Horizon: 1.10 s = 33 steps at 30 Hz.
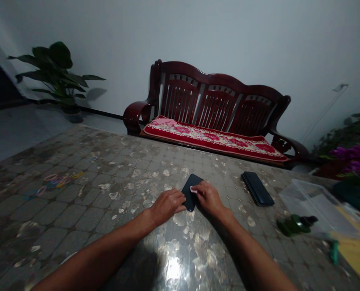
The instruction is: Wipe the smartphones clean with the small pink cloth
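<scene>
A dark smartphone (190,202) lies flat on the patterned tabletop (131,242), its face toward me. My left hand (169,205) rests at its left edge, fingers closed along the side and steadying it. Between the fingertips of my right hand (208,196) is a small white wipe (193,189), pressed against the phone's upper right part. The right fingers cover some of the phone's right edge.
Right of my hands lies a dark wallet-like case (257,188). Beyond it are a green bottle (295,224), a clear plastic box (316,206) and a yellow sheet (357,252). Colourful rubber bands (57,181) lie at left. A wooden bench (216,105) stands behind.
</scene>
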Motion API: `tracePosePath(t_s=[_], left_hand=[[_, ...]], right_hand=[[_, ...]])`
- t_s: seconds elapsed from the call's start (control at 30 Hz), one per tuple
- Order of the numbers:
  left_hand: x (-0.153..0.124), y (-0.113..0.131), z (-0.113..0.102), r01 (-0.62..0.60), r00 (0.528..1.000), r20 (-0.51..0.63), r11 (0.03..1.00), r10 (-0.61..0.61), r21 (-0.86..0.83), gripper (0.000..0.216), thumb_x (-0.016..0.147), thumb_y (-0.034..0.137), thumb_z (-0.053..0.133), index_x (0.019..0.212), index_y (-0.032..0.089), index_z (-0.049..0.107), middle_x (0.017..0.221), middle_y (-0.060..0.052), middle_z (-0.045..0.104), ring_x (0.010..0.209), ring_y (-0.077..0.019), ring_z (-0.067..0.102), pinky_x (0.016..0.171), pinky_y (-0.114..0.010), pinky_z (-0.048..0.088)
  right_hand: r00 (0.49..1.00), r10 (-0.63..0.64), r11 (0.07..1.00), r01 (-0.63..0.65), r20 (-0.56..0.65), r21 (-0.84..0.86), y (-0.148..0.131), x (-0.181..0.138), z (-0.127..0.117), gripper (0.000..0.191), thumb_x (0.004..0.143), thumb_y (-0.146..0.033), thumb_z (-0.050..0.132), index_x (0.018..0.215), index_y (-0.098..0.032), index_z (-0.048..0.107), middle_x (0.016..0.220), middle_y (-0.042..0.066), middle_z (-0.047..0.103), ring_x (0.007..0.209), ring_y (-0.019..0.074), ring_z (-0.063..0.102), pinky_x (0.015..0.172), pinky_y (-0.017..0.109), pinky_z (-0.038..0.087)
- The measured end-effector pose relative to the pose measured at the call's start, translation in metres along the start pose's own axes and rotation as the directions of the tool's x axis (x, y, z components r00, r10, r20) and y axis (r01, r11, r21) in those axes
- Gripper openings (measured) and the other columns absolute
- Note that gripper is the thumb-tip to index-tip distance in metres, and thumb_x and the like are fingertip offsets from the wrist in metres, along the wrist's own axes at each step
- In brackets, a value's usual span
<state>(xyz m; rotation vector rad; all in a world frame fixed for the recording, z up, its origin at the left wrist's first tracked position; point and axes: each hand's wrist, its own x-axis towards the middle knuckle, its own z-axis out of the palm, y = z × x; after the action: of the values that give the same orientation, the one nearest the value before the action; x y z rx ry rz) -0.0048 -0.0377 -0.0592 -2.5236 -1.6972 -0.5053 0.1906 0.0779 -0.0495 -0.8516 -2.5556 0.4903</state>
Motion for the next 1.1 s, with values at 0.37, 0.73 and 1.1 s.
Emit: tracePosePath(t_s=[0.37, 0.73, 1.1], left_hand=[[-0.002, -0.014, -0.002, -0.166, 0.984, -0.081, 0.978, 0.157, -0.128, 0.012, 0.095, 0.024, 0.064, 0.104, 0.021, 0.072, 0.105, -0.005, 0.075, 0.101, -0.0193, 0.068, 0.092, -0.032, 0.051], [0.0, -0.017, -0.007, -0.221, 0.973, -0.1, 0.963, 0.207, -0.155, 0.02, 0.1, 0.024, 0.055, 0.099, 0.021, 0.075, 0.104, -0.005, 0.077, 0.1, -0.0192, 0.07, 0.09, -0.033, 0.053], [-0.002, -0.022, 0.002, -0.214, 0.974, -0.12, 0.958, 0.193, -0.191, 0.018, 0.1, 0.026, 0.058, 0.102, 0.023, 0.075, 0.106, -0.004, 0.077, 0.103, -0.0197, 0.07, 0.093, -0.033, 0.052]], right_hand=[[0.989, 0.144, 0.969, -0.15, -0.043, -0.196, 0.006, 0.032, -0.006, 0.029, 0.09, -0.009, 0.055, 0.105, -0.023, 0.076, 0.096, 0.007, 0.069, 0.095, 0.0205, 0.062, 0.08, 0.026, 0.044], [0.996, 0.088, 0.966, -0.081, 0.018, -0.247, 0.002, 0.047, -0.007, 0.03, 0.091, -0.009, 0.053, 0.105, -0.023, 0.077, 0.096, 0.008, 0.068, 0.095, 0.0211, 0.061, 0.079, 0.026, 0.043], [0.981, -0.131, 0.978, 0.151, 0.14, -0.144, -0.014, 0.044, -0.001, 0.031, 0.089, -0.009, 0.054, 0.105, -0.023, 0.077, 0.095, 0.006, 0.067, 0.093, 0.0192, 0.06, 0.079, 0.025, 0.044]])
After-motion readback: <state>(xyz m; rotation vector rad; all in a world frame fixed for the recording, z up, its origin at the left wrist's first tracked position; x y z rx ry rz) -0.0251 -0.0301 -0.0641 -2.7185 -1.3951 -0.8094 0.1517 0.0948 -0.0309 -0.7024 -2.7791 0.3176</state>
